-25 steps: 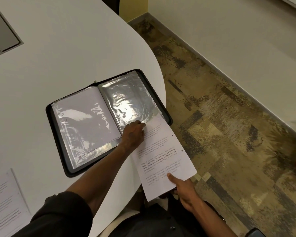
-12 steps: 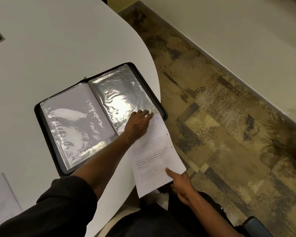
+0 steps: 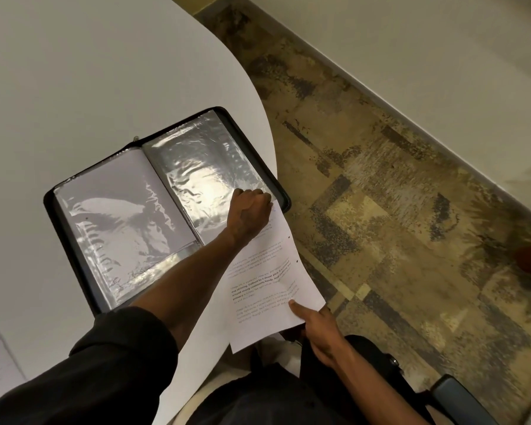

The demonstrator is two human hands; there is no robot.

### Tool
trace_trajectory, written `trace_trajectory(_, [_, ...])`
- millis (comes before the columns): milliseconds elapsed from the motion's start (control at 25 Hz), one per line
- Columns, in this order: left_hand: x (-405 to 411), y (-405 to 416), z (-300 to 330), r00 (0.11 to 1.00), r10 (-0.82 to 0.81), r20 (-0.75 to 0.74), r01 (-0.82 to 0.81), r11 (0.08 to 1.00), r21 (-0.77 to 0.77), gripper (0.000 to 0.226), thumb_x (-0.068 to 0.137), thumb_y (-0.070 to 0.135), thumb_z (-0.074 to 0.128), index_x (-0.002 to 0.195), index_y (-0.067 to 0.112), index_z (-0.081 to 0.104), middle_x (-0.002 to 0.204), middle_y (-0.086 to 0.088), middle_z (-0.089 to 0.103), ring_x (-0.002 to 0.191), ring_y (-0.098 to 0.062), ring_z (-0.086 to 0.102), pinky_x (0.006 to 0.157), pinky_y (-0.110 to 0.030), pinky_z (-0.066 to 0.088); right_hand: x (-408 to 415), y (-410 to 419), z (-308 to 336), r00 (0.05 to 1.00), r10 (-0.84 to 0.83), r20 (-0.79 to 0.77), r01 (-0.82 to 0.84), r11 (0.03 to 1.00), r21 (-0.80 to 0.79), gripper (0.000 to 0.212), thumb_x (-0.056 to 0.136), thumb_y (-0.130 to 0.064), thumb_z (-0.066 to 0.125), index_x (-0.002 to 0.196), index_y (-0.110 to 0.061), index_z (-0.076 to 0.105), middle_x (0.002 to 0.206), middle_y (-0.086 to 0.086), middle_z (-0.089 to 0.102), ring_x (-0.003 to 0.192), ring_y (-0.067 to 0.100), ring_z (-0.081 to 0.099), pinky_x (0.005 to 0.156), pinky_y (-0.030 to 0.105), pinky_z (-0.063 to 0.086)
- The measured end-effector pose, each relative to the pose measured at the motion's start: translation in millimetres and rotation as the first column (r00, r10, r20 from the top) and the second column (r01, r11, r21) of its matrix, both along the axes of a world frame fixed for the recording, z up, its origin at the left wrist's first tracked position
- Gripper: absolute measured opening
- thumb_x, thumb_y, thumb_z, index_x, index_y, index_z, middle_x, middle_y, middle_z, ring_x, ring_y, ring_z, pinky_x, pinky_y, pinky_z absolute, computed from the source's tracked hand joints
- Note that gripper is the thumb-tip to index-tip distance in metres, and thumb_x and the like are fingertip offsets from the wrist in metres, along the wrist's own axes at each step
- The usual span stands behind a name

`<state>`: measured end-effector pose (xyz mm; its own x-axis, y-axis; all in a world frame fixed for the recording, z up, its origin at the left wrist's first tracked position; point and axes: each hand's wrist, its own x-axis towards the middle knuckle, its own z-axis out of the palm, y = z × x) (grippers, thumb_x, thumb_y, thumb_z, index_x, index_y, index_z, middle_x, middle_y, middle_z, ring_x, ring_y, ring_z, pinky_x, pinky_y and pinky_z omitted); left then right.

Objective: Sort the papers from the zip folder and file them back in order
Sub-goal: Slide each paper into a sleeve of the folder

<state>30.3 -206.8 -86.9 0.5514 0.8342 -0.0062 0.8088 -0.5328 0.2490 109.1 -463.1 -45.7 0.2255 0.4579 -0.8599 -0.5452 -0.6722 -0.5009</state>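
Plastic sleeve (image 3: 209, 176) in the folder (image 3: 284, 199), frame centre: our left hand (image 3: 249, 214) pinches its mouth while our right hand (image 3: 318, 328) grips the paper (image 3: 273, 271). We should feed squarely, avoiding creases.

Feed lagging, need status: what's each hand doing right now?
Left hand: pinching the sleeve edge.
Right hand: holding the printed sheet.

An office: white desk (image 3: 89, 72), patterned carpet (image 3: 396, 210) (worn-looking).
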Motion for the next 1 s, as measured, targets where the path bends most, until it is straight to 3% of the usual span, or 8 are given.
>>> trace_trajectory(360, [-7.3,-4.6,-0.7,0.994,0.068,0.088,-0.067,0.998,-0.020,0.022,0.094,0.026,0.056,0.088,0.017,0.074,0.080,0.001,0.070,0.071,-0.019,0.062,0.079,-0.034,0.044,10.8,8.2,5.3,1.000,-0.012,-0.016,0.014,0.997,0.074,0.023,0.092,-0.002,0.066,0.109,-0.019,0.067,0.112,0.005,0.073,0.106,0.026,0.068,0.095,0.044,0.054])
trace_trajectory(560, [-15.9,-11.4,16.3,0.967,0.128,0.219,-0.122,0.992,-0.038,0.016,0.092,0.022,0.062,0.094,0.017,0.077,0.086,0.000,0.074,0.073,-0.018,0.066,0.077,-0.034,0.050,6.9,45.8,2.0,0.999,0.010,-0.032,-0.006,0.992,0.127,0.024,0.093,-0.005,0.066,0.113,-0.016,0.064,0.117,0.003,0.069,0.106,0.019,0.065,0.084,0.028,0.054])
trace_trajectory(680, [-27.2,-15.8,36.1,0.940,0.167,0.298,-0.164,0.986,-0.033,0.015,0.091,0.022,0.066,0.097,0.017,0.078,0.090,0.002,0.076,0.074,-0.014,0.068,0.073,-0.032,0.055,-4.7,75.9,2.6,0.998,0.060,-0.031,-0.054,0.987,0.151,0.019,0.093,-0.009,0.069,0.107,-0.020,0.065,0.116,0.004,0.069,0.109,0.023,0.065,0.097,0.039,0.054])
trace_trajectory(760, [-32.1,-19.9,44.1,0.920,0.180,0.349,-0.178,0.983,-0.038,0.014,0.090,0.022,0.067,0.099,0.018,0.078,0.093,0.002,0.076,0.075,-0.012,0.069,0.071,-0.022,0.051,-13.6,94.8,3.8,0.995,0.101,0.016,-0.102,0.983,0.152,0.017,0.094,-0.012,0.068,0.101,-0.026,0.062,0.112,0.004,0.069,0.109,0.027,0.064,0.101,0.047,0.052])
trace_trajectory(880, [-43.4,-25.4,53.1,0.883,0.259,0.391,-0.221,0.965,-0.141,0.025,0.091,0.029,0.067,0.114,0.021,0.074,0.111,0.003,0.074,0.097,-0.013,0.068,0.085,-0.019,0.044,-28.5,126.8,6.0,0.989,0.138,0.046,-0.143,0.976,0.162,0.014,0.096,-0.016,0.066,0.096,-0.027,0.058,0.103,0.004,0.067,0.097,0.025,0.065,0.095,0.049,0.056])
trace_trajectory(1000, [-67.1,-27.7,44.4,0.856,0.421,0.299,-0.337,0.894,-0.294,0.042,0.091,0.038,0.064,0.131,0.022,0.062,0.135,0.000,0.061,0.122,-0.018,0.055,0.105,-0.035,0.041,-33.5,150.9,1.4,0.990,0.128,0.052,-0.135,0.975,0.175,0.013,0.096,-0.016,0.066,0.105,-0.024,0.063,0.116,0.009,0.069,0.104,0.030,0.066,0.097,0.051,0.055])
